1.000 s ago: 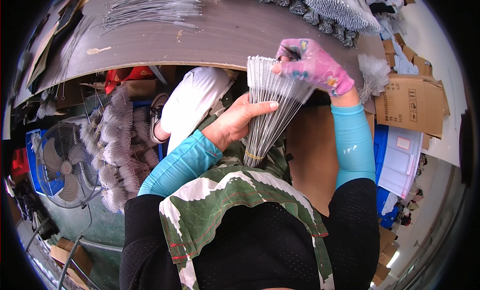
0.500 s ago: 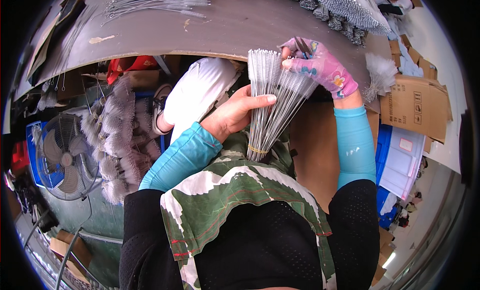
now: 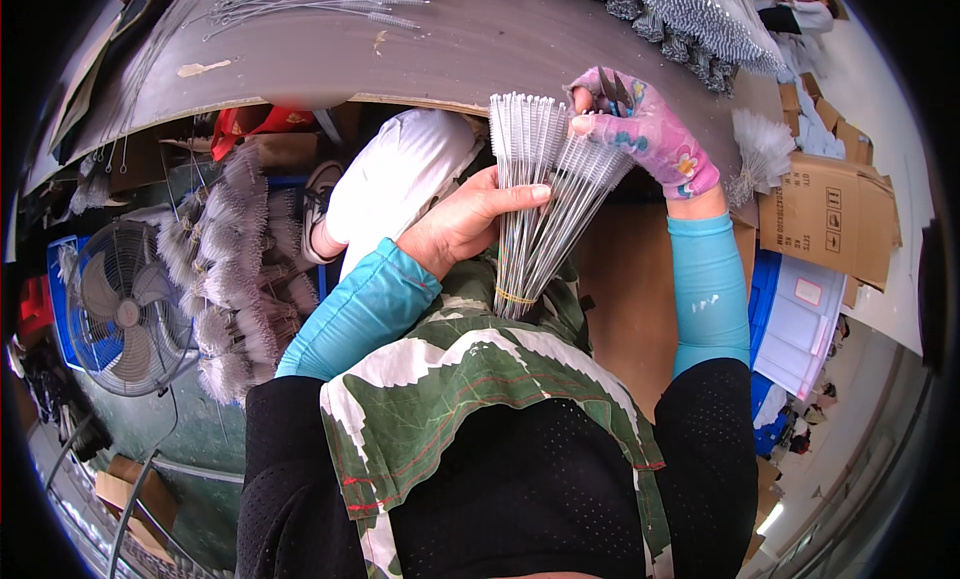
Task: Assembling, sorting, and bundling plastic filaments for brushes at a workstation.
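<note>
Your hands have lifted the wire bundle closer to the bench.
Your left hand (image 3: pixel 462 224) holds the bundle of thin wire brushes (image 3: pixel 530 194) tight; your right hand (image 3: pixel 640 129) now pinches its bristly tops, just under the bench (image 3: pixel 330 54) edge.

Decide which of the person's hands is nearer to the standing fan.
Left. The left hand, gripping the bundle of wire brushes, is on the fan's side of the bundle. The gloved right hand is beyond the bundle, farther from the fan.
</note>
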A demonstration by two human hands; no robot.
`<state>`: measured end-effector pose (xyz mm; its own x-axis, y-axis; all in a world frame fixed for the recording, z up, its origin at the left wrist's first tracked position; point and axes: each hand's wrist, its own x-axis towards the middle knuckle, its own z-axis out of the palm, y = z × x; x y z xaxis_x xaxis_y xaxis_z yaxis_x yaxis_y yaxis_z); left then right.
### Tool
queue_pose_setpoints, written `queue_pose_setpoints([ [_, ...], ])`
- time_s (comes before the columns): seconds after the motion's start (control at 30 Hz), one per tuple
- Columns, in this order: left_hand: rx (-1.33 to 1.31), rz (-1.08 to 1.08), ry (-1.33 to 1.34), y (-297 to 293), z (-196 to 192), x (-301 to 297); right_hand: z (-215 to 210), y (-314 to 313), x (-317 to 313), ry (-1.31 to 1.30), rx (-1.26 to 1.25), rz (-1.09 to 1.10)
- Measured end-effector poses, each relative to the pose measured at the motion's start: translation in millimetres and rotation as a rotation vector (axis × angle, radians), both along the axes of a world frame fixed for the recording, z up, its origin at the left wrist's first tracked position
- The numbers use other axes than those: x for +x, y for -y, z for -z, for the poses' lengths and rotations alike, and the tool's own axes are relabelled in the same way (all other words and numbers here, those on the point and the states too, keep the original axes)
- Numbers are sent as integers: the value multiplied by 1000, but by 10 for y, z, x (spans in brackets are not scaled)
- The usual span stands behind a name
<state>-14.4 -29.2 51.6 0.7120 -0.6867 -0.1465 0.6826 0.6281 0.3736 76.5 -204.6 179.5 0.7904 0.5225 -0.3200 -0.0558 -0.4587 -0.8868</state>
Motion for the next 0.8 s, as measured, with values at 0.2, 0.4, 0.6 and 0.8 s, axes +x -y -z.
queue_pose_setpoints([
  [0.2, 104, -51, 142, -56, -179, -16, -11, -103, -54, 46, 45, 46],
  [0.4, 680, -435, 325, -804, -64, -191, 85, 165, -70, 31, 2, 138],
  [0.6, 1772, -589, -118, -2066, 2073, -867, 193, 175, -25, 23, -24, 151],
  [0.8, 1934, -482, -321, -1671, 2202, -996, 159, 103, -85, 44, -54, 204],
])
